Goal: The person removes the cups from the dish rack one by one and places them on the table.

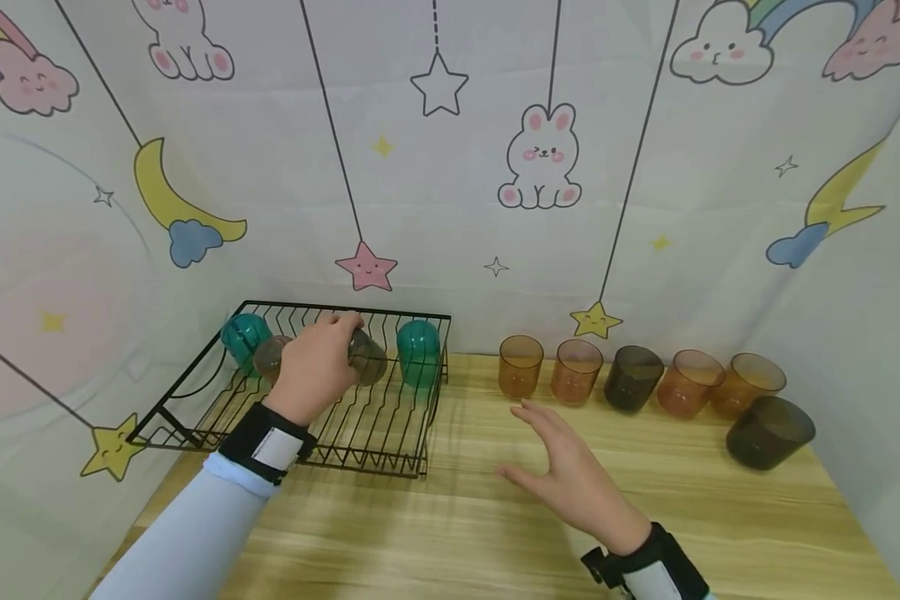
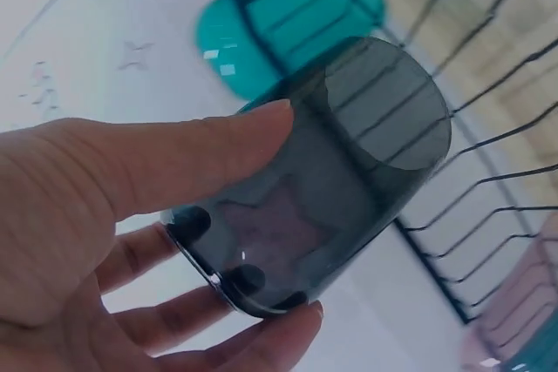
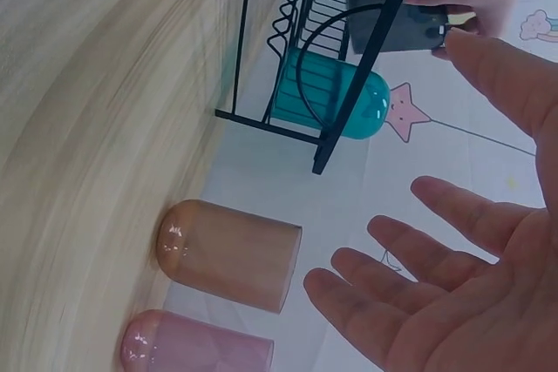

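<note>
The grey cup [image 2: 366, 189], tilted over the rack [image 1: 390, 313], wire contact unclear, is gripped near its base by the left hand [image 1: 317, 367], the right hand [image 1: 581, 487] empty with fingers apart; judged light, stiff, slick and possibly breakable, best held round the base end.

Soft, even light, white glints on a teal glass [image 2: 231, 37] beyond the left fingers [image 2: 170, 320], tabletop [image 2: 523, 19] past them blurred.
</note>
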Motion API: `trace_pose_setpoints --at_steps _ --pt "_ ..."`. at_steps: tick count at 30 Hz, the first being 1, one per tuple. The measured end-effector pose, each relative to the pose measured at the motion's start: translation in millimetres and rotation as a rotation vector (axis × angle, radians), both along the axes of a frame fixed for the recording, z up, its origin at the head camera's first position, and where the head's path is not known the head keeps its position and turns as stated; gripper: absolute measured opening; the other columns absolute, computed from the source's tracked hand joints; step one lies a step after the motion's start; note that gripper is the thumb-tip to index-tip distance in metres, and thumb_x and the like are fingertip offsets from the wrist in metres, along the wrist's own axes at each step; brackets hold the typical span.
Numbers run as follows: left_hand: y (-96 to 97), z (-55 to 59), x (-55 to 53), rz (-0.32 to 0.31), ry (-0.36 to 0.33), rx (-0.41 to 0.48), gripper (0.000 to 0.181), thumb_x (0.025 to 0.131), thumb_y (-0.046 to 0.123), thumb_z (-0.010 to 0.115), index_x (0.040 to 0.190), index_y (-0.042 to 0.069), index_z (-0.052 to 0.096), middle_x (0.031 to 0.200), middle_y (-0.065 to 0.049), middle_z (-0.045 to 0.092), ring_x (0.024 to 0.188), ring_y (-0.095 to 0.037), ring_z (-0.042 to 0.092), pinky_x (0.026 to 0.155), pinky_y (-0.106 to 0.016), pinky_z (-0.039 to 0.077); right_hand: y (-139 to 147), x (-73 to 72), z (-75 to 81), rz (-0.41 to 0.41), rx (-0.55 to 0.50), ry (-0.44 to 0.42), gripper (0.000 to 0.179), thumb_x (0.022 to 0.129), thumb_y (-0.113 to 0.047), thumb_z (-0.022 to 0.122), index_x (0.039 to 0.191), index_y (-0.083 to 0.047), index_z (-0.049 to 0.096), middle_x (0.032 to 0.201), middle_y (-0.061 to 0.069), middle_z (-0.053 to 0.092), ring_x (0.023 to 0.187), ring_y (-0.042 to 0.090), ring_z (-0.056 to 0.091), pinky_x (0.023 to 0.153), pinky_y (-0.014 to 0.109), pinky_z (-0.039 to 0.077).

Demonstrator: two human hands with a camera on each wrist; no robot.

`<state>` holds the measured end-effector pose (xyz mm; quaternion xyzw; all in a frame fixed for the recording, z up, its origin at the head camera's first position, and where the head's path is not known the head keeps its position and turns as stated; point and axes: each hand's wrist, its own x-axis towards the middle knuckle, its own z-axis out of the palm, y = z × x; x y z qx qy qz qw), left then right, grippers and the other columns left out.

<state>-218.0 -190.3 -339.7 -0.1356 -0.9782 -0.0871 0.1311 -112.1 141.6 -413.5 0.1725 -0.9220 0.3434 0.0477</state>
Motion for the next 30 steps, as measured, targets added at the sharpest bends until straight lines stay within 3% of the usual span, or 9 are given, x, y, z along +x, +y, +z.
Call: trace_pose_setpoints --at_steps 6,10,14,23,30 --pt "14.0 21.0 20.1 0.006 0.119 0.034 0.064 0.067 0.019 0.081 0.122 0.015 0.050 0.110 -0.017 0.052 0.079 -0.032 0.058 0.049 -0.046 0.048 4 -1.6 3.7 -0.060 -0.049 0.002 0.074 0.077 -0.063 0.063 0.139 -0.027 0.040 0.140 -0.005 0.038 0.127 0.016 0.034 0.098 0.043 0.034" --pt "28.0 29.2 33.5 -0.031 0.143 0.107 0.066 0.067 0.023 0.082 0.124 0.016 0.050 0.115 -0.017 0.052 0.082 -0.030 0.059 0.055 -0.045 0.051 5 -1.9 6.7 -0.094 -0.094 0.007 0.072 0.079 -0.061 0.063 0.138 -0.026 0.041 0.137 -0.006 0.041 0.124 0.016 0.039 0.096 0.042 0.037" --pt "41.5 30.0 44.3 -0.075 0.140 0.203 0.067 0.066 0.024 0.084 0.123 0.018 0.048 0.115 -0.014 0.051 0.084 -0.027 0.060 0.060 -0.042 0.052 5 -1.9 8.1 -0.115 -0.135 0.019 0.069 0.080 -0.057 0.064 0.136 -0.023 0.044 0.136 -0.006 0.043 0.119 0.017 0.044 0.093 0.038 0.040" --pt "74.0 5.8 60.5 -0.144 0.172 0.392 0.066 0.064 0.024 0.084 0.119 0.019 0.048 0.109 -0.005 0.050 0.091 -0.020 0.058 0.072 -0.034 0.051 7 -2.5 8.6 -0.137 -0.196 0.034 0.065 0.080 -0.053 0.065 0.134 -0.021 0.046 0.134 -0.006 0.045 0.119 0.016 0.045 0.092 0.034 0.041" --pt "97.7 -21.3 68.8 -0.156 0.097 0.524 0.064 0.064 0.026 0.082 0.116 0.020 0.046 0.107 -0.001 0.047 0.092 -0.015 0.053 0.071 -0.029 0.049 6 -3.6 10.1 -0.139 -0.217 0.032 0.064 0.081 -0.050 0.066 0.133 -0.019 0.047 0.133 -0.006 0.046 0.119 0.013 0.044 0.091 0.033 0.042"
